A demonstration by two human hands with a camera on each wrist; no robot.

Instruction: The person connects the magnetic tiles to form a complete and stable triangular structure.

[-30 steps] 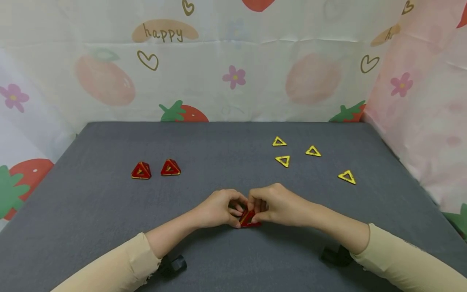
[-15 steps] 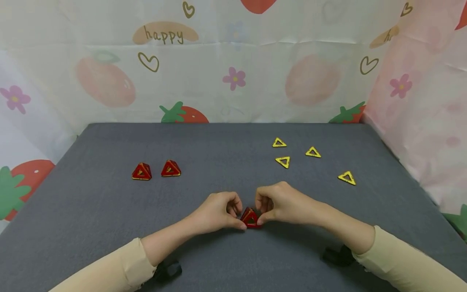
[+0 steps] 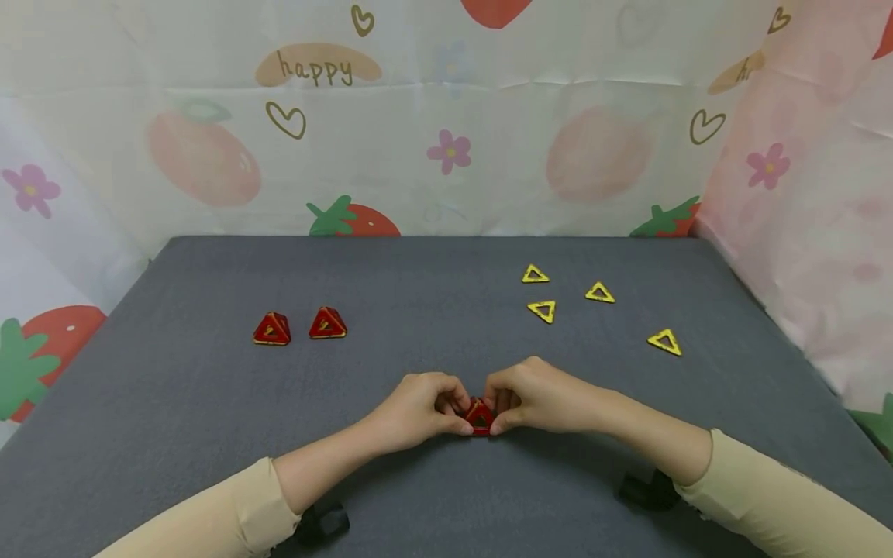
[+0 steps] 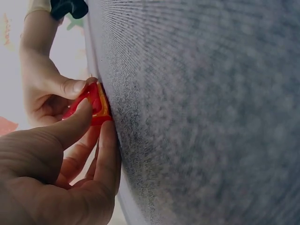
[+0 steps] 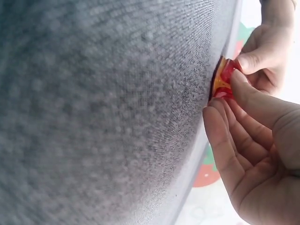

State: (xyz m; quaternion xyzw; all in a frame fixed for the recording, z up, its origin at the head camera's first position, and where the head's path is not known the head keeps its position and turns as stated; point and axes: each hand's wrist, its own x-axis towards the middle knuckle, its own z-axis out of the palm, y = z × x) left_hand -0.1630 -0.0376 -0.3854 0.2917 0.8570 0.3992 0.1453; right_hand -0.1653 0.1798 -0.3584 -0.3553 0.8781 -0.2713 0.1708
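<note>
The fingertips of both hands meet on a small red pyramid [image 3: 480, 416] that stands on the grey table [image 3: 432, 294], close to the near edge and between the two hands. The left hand [image 3: 418, 409] has its fingers curled and pinches the pyramid from its side with thumb and forefinger; in the left wrist view the thumb lies on one red face and the other fingers are under it, against the cloth. The right hand [image 3: 533, 399] does the same from the other side, its fingers curled close and its thumb [image 5: 262, 105] pressing on a face. The pyramid looks made of thin, stiff plastic triangles with yellow edges, so I judge it light and hard but easy to break apart if it is squeezed in the wrong place; it is best held at the edges and corners, with a gentle grip from two sides. Further left on the table stand two more red pyramids [image 3: 272, 329] [image 3: 327, 323], near each other. Further right and back lie four flat yellow triangles [image 3: 542, 310], apart from each other. Behind the table hangs a cloth with strawberries [image 3: 446, 139].
</note>
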